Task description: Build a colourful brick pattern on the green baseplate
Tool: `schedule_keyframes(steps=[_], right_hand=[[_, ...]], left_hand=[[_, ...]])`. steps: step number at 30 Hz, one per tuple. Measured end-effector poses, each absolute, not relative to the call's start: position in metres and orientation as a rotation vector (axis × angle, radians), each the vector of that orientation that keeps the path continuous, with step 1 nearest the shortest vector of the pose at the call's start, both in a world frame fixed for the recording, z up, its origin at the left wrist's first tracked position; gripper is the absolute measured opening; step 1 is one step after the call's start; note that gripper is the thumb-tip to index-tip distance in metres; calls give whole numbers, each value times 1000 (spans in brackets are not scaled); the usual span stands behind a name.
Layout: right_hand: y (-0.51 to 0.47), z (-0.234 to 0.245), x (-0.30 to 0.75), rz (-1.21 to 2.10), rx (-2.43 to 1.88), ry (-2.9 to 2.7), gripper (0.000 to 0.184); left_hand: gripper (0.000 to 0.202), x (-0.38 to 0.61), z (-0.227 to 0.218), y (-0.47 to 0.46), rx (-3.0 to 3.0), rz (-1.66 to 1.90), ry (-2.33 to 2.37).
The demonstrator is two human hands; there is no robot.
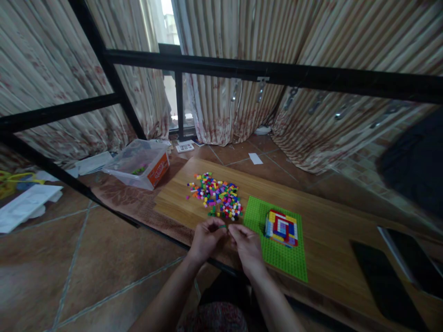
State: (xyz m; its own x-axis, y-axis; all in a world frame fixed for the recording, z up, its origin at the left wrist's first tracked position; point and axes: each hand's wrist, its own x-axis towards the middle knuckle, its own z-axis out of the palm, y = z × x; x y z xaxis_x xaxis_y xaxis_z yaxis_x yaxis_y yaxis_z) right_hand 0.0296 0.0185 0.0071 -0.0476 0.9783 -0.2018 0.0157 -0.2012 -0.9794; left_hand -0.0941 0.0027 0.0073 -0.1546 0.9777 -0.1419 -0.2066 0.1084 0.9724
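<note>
My left hand is closed in a pinch on a small green brick at the table's near edge. Close against it, my right hand is also pinched; whatever lies between its fingertips is too small to make out. Just beyond both hands spreads a loose pile of colourful bricks. To the right lies a green baseplate, bearing a block of red, yellow, blue and white bricks laid in nested rectangles. A small dark upright piece stands at that block's left side.
A clear plastic box with an orange label and some bricks inside stands left of the wooden table. Dark flat devices lie at the table's right end. Black metal bars cross in front of the curtains.
</note>
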Motion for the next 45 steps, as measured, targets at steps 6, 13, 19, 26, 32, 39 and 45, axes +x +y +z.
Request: schedule_keyframes(steps=[6, 13, 19, 26, 32, 39, 45], right_hand=[[34, 7, 40, 700, -1553, -1751, 20], [40, 5, 40, 511, -1653, -1851, 22], [50, 10, 34, 449, -1745, -1974, 18], [67, 11, 31, 574, -1824, -1952, 10], [66, 4, 29, 626, -1820, -1846, 9], [59, 0, 32, 579, -1673, -1800, 13], [57, -2, 36, 574, -1590, -1807, 19]], left_hand=[[19, -105, -1, 24, 1290, 1235, 1710], [24, -108, -7, 24, 1534, 1329, 1737], [20, -108, -12, 19, 1609, 1350, 1738], [20, -107, -14, 19, 1682, 1338, 1774], [18, -106, -11, 18, 1716, 1335, 1773], [19, -108, -6, 22, 1640, 1389, 1780], [20, -93, 18, 70, 1802, 1121, 2001]])
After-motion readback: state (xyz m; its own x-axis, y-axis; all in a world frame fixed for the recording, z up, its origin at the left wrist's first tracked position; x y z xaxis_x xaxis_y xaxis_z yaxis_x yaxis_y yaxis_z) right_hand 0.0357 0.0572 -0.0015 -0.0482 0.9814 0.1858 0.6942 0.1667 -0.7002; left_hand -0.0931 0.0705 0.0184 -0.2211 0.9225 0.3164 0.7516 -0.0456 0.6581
